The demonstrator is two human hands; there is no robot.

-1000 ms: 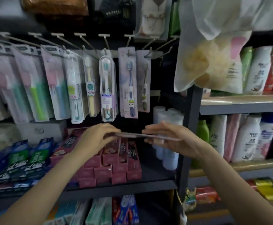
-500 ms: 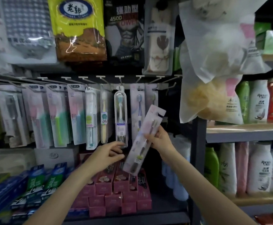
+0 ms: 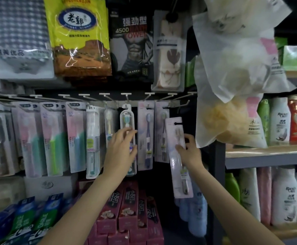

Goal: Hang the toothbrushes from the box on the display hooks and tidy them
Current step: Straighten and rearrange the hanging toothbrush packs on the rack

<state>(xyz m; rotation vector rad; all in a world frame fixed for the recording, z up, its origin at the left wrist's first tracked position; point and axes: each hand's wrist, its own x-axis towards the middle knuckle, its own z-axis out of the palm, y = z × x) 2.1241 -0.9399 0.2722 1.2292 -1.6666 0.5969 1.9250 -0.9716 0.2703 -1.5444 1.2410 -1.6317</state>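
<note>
Head view, left to right: a row of toothbrush packs (image 3: 77,138) already hangs on the display hooks (image 3: 126,96). The left hand (image 3: 121,149), fingers loosely spread, touches a clear-cased pack (image 3: 127,119). The right hand (image 3: 188,151) pinches a pink pack (image 3: 175,131), raised near what seems a free hook at the right end, not yet hung. The box is out of sight.

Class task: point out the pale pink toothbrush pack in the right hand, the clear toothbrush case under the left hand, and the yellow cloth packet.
pale pink toothbrush pack (image 3: 174,128), head view, upper card.
clear toothbrush case (image 3: 126,116), head view, domed top.
yellow cloth packet (image 3: 77,36), head view, front.
</note>
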